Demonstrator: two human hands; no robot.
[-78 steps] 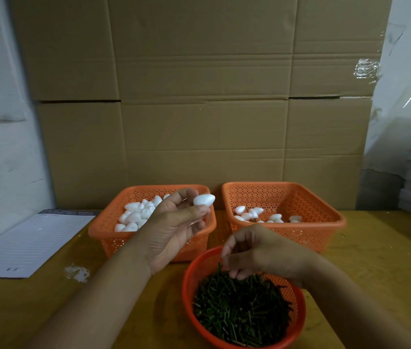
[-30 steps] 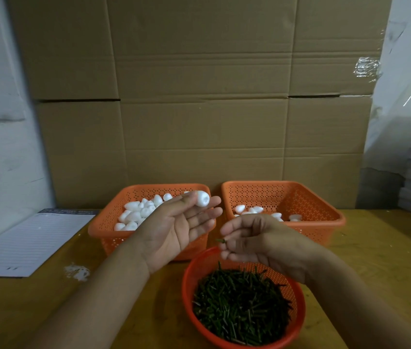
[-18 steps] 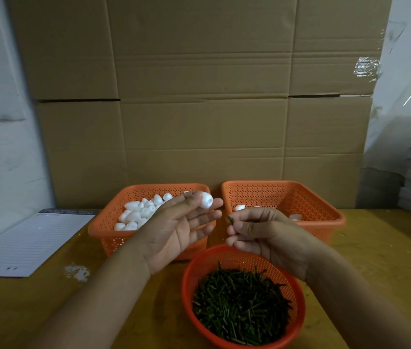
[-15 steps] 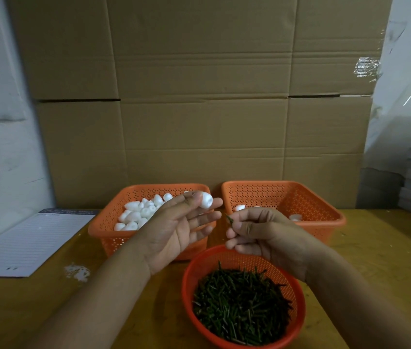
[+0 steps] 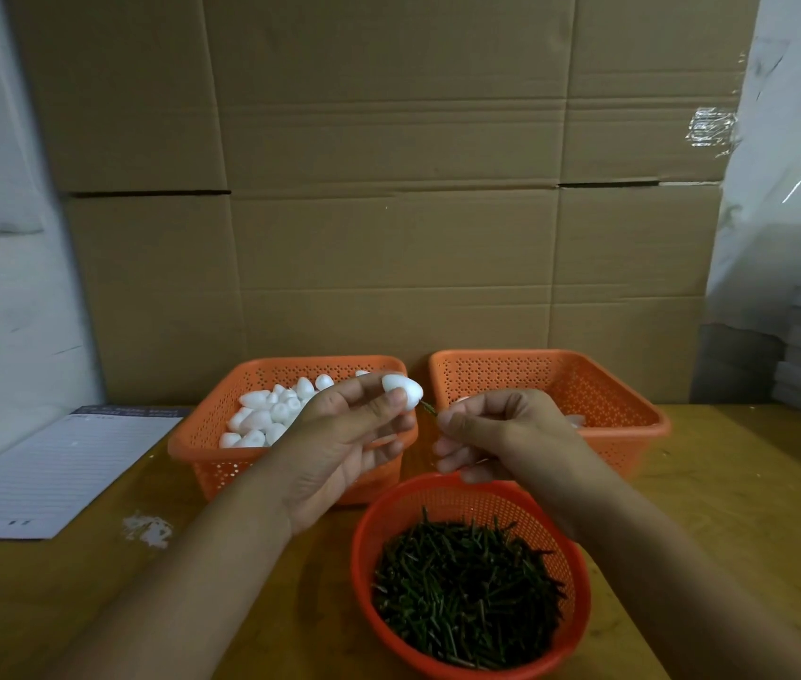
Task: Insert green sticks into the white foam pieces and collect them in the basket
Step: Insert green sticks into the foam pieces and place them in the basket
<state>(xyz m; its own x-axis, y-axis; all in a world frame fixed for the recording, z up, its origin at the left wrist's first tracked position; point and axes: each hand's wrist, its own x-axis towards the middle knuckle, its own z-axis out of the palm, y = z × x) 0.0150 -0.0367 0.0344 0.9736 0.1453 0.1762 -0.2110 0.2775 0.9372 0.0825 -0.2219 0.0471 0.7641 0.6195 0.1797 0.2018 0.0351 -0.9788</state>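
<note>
While the left hand (image 5: 339, 449) is pinching a white foam piece (image 5: 402, 389) between thumb and fingertips above the left basket (image 5: 202, 446), the right hand (image 5: 501, 434) is pinching a green stick (image 5: 429, 408) whose tip is meeting the foam.

Three orange baskets (image 5: 548, 380) (two square, one round), two hands (image 5: 339, 444), one lined paper sheet (image 5: 55, 473).
</note>
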